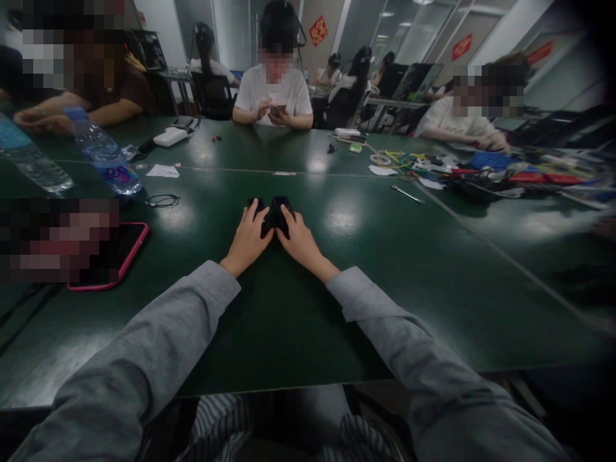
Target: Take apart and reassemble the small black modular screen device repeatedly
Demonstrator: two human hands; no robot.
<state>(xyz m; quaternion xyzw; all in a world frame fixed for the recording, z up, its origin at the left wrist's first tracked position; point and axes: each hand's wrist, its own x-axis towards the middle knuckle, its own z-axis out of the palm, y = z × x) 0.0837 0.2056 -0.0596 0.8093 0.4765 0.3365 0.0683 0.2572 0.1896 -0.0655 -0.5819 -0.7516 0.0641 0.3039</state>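
Two small black blocks on the green table [298, 321], straight ahead of the wearer, side by side; left block [265, 224] is under the left hand [247, 236], right block [280, 204] under the right hand [301, 240]; slim gap at the far end, near ends hidden by the thumbs, so can't tell if they touch.

Grip: both narrow, each hand holding its own block; fingers over the top, thumb at the inner near side; squeeze force can't be told.

Handling, my guess: light, one-hand size; stiff shell, little give; right one's top looks dark and smooth, so maybe a bit slippery; could be electronics, so treat as fragile, no hard pressing on the top.

Best hold: side walls, thumb one side, fingers the other; keep fingertips off the flat top; the table is glossy, so a block would probably slide if nudged.

Nearby: wire coil [163, 201] off to the left; wrench [407, 194] well apart to the right.
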